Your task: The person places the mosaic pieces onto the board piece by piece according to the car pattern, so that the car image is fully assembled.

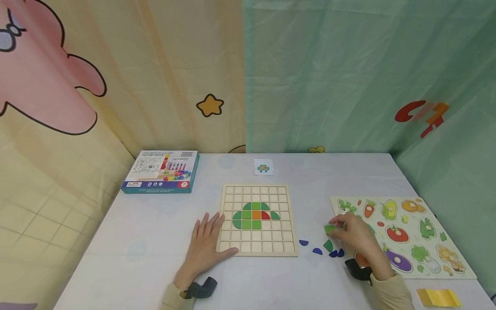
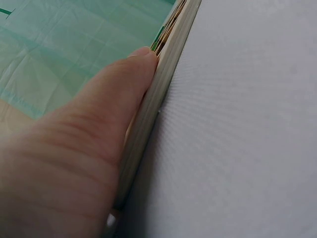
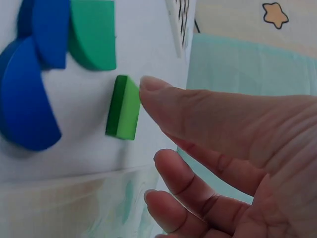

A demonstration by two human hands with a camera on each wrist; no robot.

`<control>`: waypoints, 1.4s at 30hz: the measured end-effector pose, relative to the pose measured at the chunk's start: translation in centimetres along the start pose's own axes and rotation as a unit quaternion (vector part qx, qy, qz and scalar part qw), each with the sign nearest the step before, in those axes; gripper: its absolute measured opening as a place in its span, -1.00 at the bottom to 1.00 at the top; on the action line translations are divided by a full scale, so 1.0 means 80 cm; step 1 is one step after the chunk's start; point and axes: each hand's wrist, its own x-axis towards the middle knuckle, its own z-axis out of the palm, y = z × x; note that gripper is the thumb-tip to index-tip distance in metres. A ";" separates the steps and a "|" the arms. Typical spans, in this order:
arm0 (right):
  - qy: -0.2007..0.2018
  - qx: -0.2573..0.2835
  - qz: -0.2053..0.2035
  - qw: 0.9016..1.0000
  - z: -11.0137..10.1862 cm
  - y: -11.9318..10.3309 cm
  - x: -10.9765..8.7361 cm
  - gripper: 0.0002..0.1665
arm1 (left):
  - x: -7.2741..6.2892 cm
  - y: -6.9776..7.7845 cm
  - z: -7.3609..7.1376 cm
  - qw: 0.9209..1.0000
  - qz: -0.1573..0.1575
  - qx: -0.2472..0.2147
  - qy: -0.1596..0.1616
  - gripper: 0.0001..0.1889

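Observation:
My left hand (image 1: 206,243) rests flat at the lower left corner of a wooden grid board (image 1: 257,254), its fingers spread and straight. Its thumb (image 2: 106,94) lies against the board's edge. Set in the board are several green pieces, an orange square (image 1: 256,215) and a red quarter-round piece (image 1: 265,215). To the right of the board, my right hand (image 1: 358,236) pinches a light green square block (image 3: 125,109) between thumb and forefinger, tilted above the table. Near it lie a darker green quarter-round block (image 3: 96,34) and several blue half-round blocks (image 3: 29,99).
A small picture card (image 1: 263,167) lies behind the board. A boxed set (image 1: 160,172) is at the back left. Under my right forearm is a vegetable puzzle board (image 1: 416,215), with a yellow object (image 1: 439,298) at the front right.

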 end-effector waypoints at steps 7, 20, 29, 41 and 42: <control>-0.001 -0.027 -0.012 1.000 0.003 0.009 0.003 -0.80 | -0.001 -0.001 0.001 1.000 0.004 0.001 0.005 0.08; -0.017 -0.035 -0.001 0.999 0.014 0.003 0.017 -0.79 | 0.000 -0.001 0.001 1.000 0.009 -0.002 0.011 0.07; -0.020 -0.044 -0.003 0.999 0.018 -0.002 0.021 -0.76 | -0.001 -0.001 0.001 1.000 0.009 0.004 0.012 0.07; 0.010 -0.004 -0.010 1.000 0.029 -0.013 0.016 -0.77 | 0.000 0.002 -0.001 1.000 0.006 0.003 0.005 0.06; 0.014 -0.001 -0.015 1.000 0.030 -0.015 0.016 -0.78 | 0.000 0.002 -0.001 1.000 0.006 0.004 0.005 0.06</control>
